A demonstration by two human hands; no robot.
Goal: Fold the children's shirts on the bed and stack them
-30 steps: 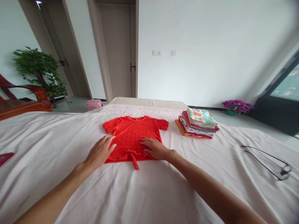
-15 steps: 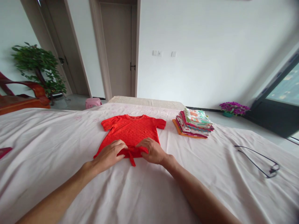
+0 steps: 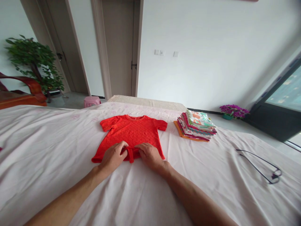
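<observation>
Containers first: 1 green pot point(image 3: 227, 117) on the floor, back R, w/ purple flowers point(image 3: 235, 110) in it. Green plant point(image 3: 33, 58) is back L; its base is too unclear to make out.

Our red shirt point(image 3: 135, 131), 1 pc, lies flat on the white sheet point(image 3: 131, 194), directly in front of us. Neck points away, hem twd us, so the neck-to-hem axis runs approx straight out; 2 short sleeves stick out L & R. 1 tie point(image 3: 131, 155) hangs at mid-hem, btwn our hands.

Our L hand point(image 3: 114, 156) has its fingers narrow, thumb & forefinger pinching red cloth by the tie. Our R hand point(image 3: 151, 156) has bent fingers touching cloth on the tie's other side; thumb mostly hidden, so can't tell if they grip.

Also: 1 folded stack point(image 3: 197, 126) R of the shirt, well apart, exact no. of pcs unclear; 1 pr glasses point(image 3: 274, 176) far R; 1 pink stool point(image 3: 91, 101) back L.
</observation>
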